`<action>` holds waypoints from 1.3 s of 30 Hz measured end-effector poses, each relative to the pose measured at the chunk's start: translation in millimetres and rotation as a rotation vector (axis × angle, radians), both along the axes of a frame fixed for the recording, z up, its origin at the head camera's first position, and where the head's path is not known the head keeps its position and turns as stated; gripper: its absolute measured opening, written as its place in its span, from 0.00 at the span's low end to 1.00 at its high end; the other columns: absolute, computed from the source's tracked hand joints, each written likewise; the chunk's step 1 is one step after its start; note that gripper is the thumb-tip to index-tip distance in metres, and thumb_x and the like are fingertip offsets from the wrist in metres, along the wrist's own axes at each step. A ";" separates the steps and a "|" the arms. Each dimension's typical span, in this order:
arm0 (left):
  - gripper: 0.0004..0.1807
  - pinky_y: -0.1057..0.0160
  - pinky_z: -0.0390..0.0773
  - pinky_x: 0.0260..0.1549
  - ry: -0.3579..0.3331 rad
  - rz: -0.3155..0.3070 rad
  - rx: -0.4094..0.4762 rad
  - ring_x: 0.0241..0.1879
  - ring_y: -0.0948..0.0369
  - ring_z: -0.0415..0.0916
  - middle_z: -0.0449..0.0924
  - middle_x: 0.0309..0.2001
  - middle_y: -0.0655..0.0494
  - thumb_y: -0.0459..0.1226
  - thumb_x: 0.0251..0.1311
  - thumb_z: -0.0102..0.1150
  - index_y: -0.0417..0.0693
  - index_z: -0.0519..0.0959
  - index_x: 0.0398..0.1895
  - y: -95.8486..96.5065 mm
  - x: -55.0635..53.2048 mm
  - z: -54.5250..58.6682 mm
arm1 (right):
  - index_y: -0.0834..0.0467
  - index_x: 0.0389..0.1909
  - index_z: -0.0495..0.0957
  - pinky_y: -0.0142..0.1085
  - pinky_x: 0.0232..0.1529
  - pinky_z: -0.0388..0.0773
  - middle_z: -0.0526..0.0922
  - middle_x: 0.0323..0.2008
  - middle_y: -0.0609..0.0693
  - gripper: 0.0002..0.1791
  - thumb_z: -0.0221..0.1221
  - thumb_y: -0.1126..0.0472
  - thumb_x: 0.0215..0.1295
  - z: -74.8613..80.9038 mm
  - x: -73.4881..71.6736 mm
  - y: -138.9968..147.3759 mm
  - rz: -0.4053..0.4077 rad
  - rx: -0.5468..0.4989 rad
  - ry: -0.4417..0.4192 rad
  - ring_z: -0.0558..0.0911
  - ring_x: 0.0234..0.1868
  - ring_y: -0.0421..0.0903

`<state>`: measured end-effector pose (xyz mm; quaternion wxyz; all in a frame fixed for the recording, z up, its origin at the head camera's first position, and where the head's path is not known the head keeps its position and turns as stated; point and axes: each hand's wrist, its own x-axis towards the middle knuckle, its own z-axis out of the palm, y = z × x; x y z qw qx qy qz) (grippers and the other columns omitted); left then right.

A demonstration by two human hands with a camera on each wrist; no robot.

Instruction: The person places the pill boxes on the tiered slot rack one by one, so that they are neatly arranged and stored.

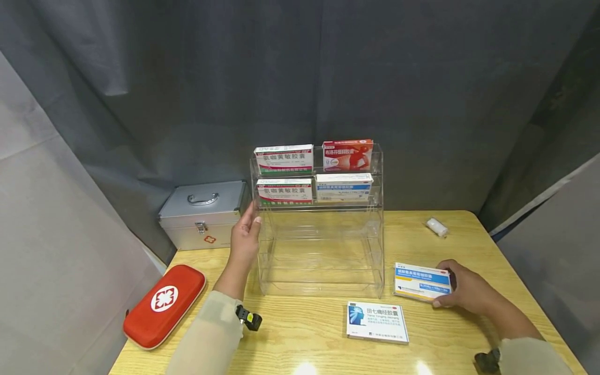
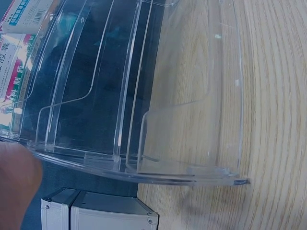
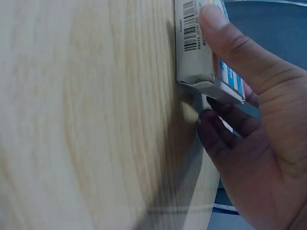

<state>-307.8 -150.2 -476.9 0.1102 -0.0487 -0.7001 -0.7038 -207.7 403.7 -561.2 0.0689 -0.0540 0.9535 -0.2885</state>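
My right hand (image 1: 469,289) grips the right end of a blue-and-white medicine box (image 1: 417,281), thumb on the near side and fingers around the far side. In the right wrist view the box (image 3: 196,57) shows its barcoded side close over the wood. My left hand (image 1: 246,237) holds the left side edge of a clear acrylic display rack (image 1: 323,250). Two red-and-green medicine boxes (image 1: 284,191), a red box (image 1: 348,156) and another blue-and-white box (image 1: 344,188) stand in its upper two tiers. Its lower tiers hold no boxes.
A white medicine box with a blue head picture (image 1: 377,323) lies before the rack. At left are a silver first-aid case (image 1: 201,213) and a red zip case (image 1: 164,307). A small white roll (image 1: 437,227) lies at the back right; a dark curtain (image 1: 319,78) hangs behind.
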 end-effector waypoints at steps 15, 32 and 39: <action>0.32 0.52 0.56 0.87 -0.004 0.001 0.002 0.87 0.51 0.55 0.60 0.86 0.52 0.31 0.84 0.50 0.52 0.61 0.87 -0.2 -1.5 -0.4 | 0.59 0.63 0.78 0.36 0.39 0.82 0.87 0.49 0.58 0.27 0.71 0.46 0.73 17.2 18.8 9.8 -0.212 -0.037 0.110 0.85 0.50 0.54; 0.32 0.52 0.57 0.86 -0.004 0.011 -0.023 0.86 0.51 0.56 0.60 0.86 0.53 0.33 0.84 0.51 0.52 0.61 0.87 -0.5 2.1 0.2 | 0.56 0.62 0.82 0.23 0.34 0.78 0.85 0.47 0.32 0.23 0.63 0.43 0.81 27.7 24.4 11.8 -0.341 -0.259 0.212 0.77 0.42 0.23; 0.32 0.52 0.55 0.87 0.010 0.000 -0.005 0.87 0.50 0.54 0.59 0.86 0.54 0.33 0.84 0.51 0.51 0.61 0.87 -0.7 0.4 -1.4 | 0.56 0.59 0.83 0.14 0.40 0.79 0.84 0.42 0.25 0.14 0.66 0.57 0.79 92.5 19.5 -12.4 -0.328 -0.504 0.392 0.82 0.40 0.25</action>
